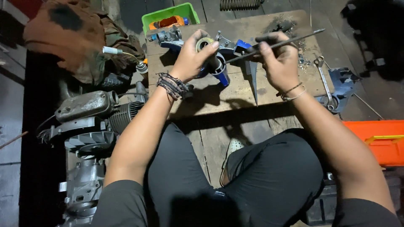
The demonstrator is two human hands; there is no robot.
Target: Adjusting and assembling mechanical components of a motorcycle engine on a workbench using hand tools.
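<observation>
Wooden surface fills the middle of the view, the person sitting at its near edge in dark trousers, knees up. Off to the left on the floor sits a grey engine block with cooling fins, and behind it a heap of brown rags. Orange plastic box at the right edge. Green tray at the far end of the surface, something orange inside it.

On the surface — a blue and silver metal assembly lies between the 2 hands, partly hidden by them. A grey-blue metal cover sits at the right edge, with a spanner lying just beside it. Dark metal shavings are scattered near the far right corner.

Left hand, corded bracelets at the wrist, has its fingers closed around a small round ring-shaped part, held upright over the assembly. Right hand, thin bangles at the wrist, grips a long thin metal rod — fingers wrapped tight, rod slanting from near the ring part up to the right, tip pointing well past the hand. Cannot tell whether the rod's near end touches the ring part.
</observation>
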